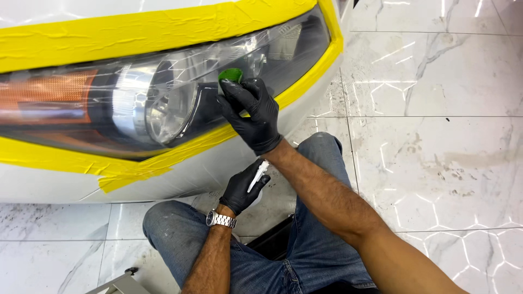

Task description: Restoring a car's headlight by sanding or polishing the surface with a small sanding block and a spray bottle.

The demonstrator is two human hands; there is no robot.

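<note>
Evidently right hand [255, 115] pinched soft green pad [231, 74] flat against headlight lens [163, 92]; pad light, squashy, best held by back edge. Left hand [243, 188], below headlight, curled around small white bottle [258, 175].

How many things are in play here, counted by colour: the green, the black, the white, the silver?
Green: 1, the pad pressed on the headlight by the right hand
Black: 2, gloves on the right hand and the left hand
White: 1, the bottle in the left hand
Silver: 1, the wristwatch
Total: 5
</note>
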